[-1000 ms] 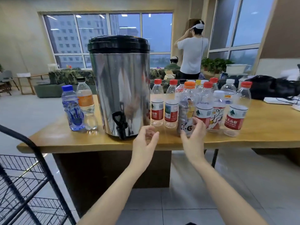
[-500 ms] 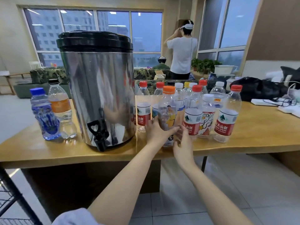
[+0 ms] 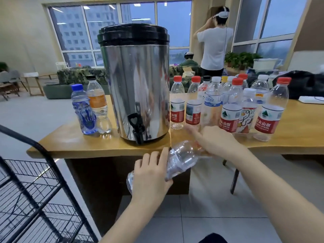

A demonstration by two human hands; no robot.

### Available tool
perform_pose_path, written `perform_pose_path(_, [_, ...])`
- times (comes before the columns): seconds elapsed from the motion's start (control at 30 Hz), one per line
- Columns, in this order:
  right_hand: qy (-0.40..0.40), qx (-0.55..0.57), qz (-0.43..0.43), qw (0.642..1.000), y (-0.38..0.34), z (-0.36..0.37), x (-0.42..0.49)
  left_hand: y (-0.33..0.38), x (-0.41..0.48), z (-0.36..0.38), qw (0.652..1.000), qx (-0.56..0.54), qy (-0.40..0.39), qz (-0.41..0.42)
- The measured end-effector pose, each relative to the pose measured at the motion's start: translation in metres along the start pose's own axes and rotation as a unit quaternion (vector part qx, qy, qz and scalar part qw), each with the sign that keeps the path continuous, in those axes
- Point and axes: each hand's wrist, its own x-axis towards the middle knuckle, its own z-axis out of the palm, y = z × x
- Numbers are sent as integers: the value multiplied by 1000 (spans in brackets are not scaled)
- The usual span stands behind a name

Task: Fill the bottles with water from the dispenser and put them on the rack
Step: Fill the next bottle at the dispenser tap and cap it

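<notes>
The left hand (image 3: 150,174) had its fingers curled round the lower body of a clear plastic bottle (image 3: 182,155), thumb under it, while the right hand (image 3: 215,142) was closed over the bottle's upper end, blurred, so that the cap and the exact hold on it could not be made out. The bottle lay tilted almost flat between the two hands, base toward the left and lower, in the air just in front of the table (image 3: 70,144) edge and touching nothing else. Right behind the hands stood the steel dispenser (image 3: 138,85) with its black lid, its black tap (image 3: 135,127) hanging over the front edge of the tabletop, near the left hand but apart from it. To the right of the dispenser a crowd of upright capped bottles (image 3: 228,106), most with red caps and red labels, stood close together on the table. To its left stood a blue-capped bottle (image 3: 84,109) and, just beside it, a black-capped bottle with an orange label (image 3: 97,104). The black wire rack (image 3: 43,190) stood on the floor at lower left, well apart from the hands. A person in a white shirt (image 3: 215,41) stood at the windows.
</notes>
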Motion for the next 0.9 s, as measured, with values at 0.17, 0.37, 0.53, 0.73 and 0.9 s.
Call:
perform_pose_path(0.17, [161,-29,-110,980,-21,32,-5,-22,-18,-13,934,-293,-176,-100])
perform_pose_path(0.37, [-63,177,-292,938,-21,23,13,-48,-27,-9,714,-586,-328,-198])
perform_pose_path(0.53, [-9,164,-139,977,16,38,57,-55,-38,19,726,-558,-323,-240])
perform_pose_path(0.73, [-33,83,-51,995,43,81,86,-63,-53,46,721,-549,-232,-355])
perform_pose_path(0.9, [-8,102,-47,994,40,90,92,-76,-57,57,723,-524,-182,-412])
